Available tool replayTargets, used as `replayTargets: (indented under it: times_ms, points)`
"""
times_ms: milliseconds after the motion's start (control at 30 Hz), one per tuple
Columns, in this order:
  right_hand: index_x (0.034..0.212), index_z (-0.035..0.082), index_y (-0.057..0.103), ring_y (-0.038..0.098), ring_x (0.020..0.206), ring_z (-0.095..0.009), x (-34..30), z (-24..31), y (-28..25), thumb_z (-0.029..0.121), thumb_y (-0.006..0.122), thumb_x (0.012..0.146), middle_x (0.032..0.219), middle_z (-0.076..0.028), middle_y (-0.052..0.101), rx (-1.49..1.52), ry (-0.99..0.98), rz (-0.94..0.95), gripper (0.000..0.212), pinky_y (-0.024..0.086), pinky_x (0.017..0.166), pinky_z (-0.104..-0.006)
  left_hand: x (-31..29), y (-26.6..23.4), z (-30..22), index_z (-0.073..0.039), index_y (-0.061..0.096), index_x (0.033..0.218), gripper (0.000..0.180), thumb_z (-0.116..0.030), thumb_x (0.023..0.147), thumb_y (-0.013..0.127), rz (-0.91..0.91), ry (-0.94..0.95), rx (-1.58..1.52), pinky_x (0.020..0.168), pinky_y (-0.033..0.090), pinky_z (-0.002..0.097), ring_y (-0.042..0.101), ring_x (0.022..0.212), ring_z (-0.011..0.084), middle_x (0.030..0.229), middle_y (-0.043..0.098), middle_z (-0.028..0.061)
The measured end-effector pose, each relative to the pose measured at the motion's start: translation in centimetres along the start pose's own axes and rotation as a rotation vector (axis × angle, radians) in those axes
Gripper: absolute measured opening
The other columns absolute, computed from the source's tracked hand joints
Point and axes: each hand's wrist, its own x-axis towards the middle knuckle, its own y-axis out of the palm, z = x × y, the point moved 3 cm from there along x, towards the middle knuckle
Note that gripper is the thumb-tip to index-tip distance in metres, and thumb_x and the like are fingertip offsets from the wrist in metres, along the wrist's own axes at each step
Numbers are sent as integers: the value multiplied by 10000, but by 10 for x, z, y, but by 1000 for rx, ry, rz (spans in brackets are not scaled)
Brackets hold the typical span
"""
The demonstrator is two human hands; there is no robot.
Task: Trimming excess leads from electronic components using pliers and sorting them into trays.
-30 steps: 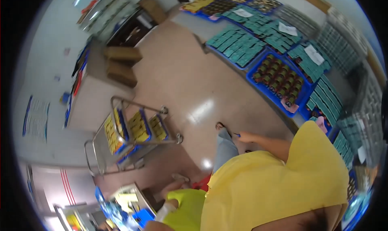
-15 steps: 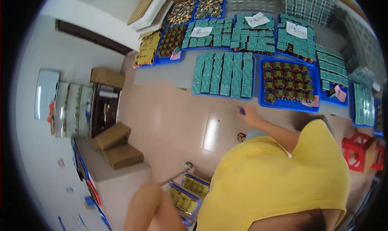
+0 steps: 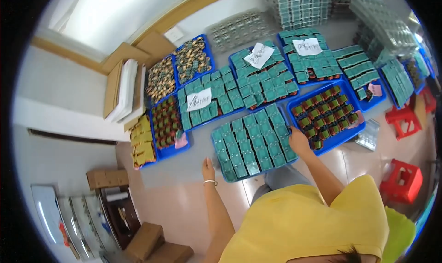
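Observation:
A blue tray (image 3: 224, 174) packed with rows of teal square pieces (image 3: 252, 141) lies at the table's front edge, right before me. My right hand (image 3: 300, 143) is at its right rim, fingers curled on the edge; part of them is hidden. A little apart from the tray's left side, my left hand (image 3: 208, 170) is raised with fingers extended and nothing in it. A bracelet circles that wrist. Just right of my right hand sits another blue tray (image 3: 328, 145), holding rows of dark parts with green-yellow tops (image 3: 322, 109) and a pink slip.
More trays of teal pieces (image 3: 271, 81) with paper notes stand behind. To the left are yellow parts (image 3: 142, 141) and small round parts (image 3: 193, 58). Clear plastic trays (image 3: 384, 26) are stacked back right. Red stools (image 3: 400, 180) stand right; cardboard boxes (image 3: 145, 242) lie lower left.
My view has turned and come closer to the table. My right hand, earlier in front of the table with a small blue thing, is now at the tray's rim. My left hand has come up beside it.

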Motion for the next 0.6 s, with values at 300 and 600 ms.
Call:
replayTargets:
  times_ms: [300,600]
  points:
    - [1122,-23,462,563,831,-420,20,-8,-13,93,478,750,860,-292,573,79,161,141,390,448,743,-473,13,55,-18,20,493,815,379,-338,909,410,83,260,65,663,402,367,497,696,254,738,525,140]
    - [1070,-5,507,554,924,-357,-10,-4,-1,218,562,755,971,-244,570,254,162,135,390,439,782,-405,10,21,-37,3,416,667,403,-323,901,453,96,280,-114,550,333,312,336,588,141,605,407,45]
